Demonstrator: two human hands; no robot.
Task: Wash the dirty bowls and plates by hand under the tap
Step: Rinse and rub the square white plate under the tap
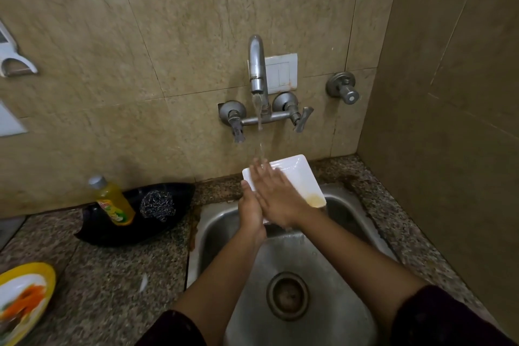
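Speckled granite counter: black tray by wall, yellow-rimmed plate at left edge, steel sink inset.

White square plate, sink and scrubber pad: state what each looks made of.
White square plate: glazed ceramic or melamine. It is smooth, glossy and evenly white, but the look does not settle which.
Sink: probably stainless steel, going by the dull grey metal sheen with scuffs and water marks.
Scrubber pad: steel wool, a loose tangle of shiny silver wire coils.
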